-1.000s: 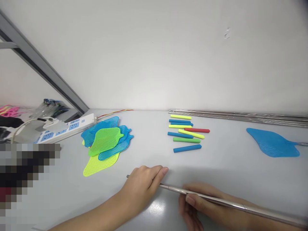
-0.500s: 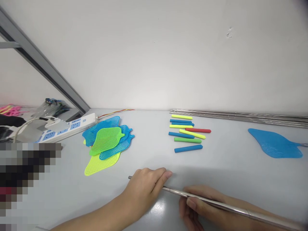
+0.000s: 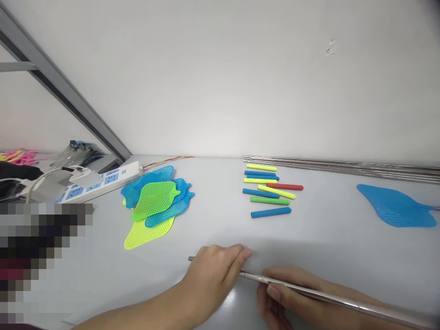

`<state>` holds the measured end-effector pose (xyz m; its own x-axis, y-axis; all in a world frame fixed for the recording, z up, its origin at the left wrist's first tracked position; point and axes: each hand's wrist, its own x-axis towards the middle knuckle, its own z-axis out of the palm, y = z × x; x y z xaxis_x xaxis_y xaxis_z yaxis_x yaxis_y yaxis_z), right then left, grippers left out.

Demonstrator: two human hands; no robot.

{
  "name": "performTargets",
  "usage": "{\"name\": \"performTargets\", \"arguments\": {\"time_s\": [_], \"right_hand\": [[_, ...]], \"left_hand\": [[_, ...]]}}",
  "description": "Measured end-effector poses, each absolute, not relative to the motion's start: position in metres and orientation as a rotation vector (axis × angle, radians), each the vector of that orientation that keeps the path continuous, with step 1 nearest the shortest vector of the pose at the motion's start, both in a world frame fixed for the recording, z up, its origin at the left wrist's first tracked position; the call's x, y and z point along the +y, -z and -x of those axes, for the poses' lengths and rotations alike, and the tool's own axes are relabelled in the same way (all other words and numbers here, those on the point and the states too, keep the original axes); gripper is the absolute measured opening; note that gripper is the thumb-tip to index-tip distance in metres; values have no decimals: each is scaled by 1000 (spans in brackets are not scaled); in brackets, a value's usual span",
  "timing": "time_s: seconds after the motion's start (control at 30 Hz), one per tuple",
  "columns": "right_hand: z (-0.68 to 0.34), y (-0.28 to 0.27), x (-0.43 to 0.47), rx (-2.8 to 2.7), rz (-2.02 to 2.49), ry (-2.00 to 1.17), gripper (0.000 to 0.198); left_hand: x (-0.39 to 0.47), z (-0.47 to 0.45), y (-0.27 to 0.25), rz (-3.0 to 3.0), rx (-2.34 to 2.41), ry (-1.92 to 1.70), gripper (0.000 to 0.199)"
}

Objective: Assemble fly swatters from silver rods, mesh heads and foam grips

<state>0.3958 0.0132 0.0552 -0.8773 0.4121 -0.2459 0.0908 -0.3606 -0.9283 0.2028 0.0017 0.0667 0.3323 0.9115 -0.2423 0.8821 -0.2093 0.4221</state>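
A shiny telescopic metal rod (image 3: 330, 297) slants across the near side of the table. My left hand (image 3: 217, 270) is closed around its thin end, and the tip pokes out to the left of the fist. Farther right, my right hand (image 3: 292, 293) grips the thicker part between thumb and fingers, the other fingers curled below. Beyond the hands lie several coloured plastic sleeves with pointed ends, among them a blue sleeve (image 3: 271, 212), a green sleeve (image 3: 270, 200) and a red sleeve (image 3: 285, 187).
Perforated fly swatter heads (image 3: 154, 199) in blue, green and yellow overlap at the left. A blue swatter head (image 3: 395, 206) on a metal rod lies at the right. Thin metal rods (image 3: 343, 168) line the wall (image 3: 220, 82). A power strip (image 3: 117, 178) with plugs stands back left.
Both hands keep their hold on the rod. The whole view has shifted slightly, and the left hand sits a little lower and farther right. Nothing on the table has visibly moved.
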Motion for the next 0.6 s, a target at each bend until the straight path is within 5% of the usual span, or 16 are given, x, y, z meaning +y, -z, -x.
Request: {"name": "performTargets", "arguments": {"time_s": [0.6], "right_hand": [[-394, -47, 13, -1535, 632, -2383, 40]], "left_hand": [[0, -205, -63, -2333, 1574, -20, 40]]}}
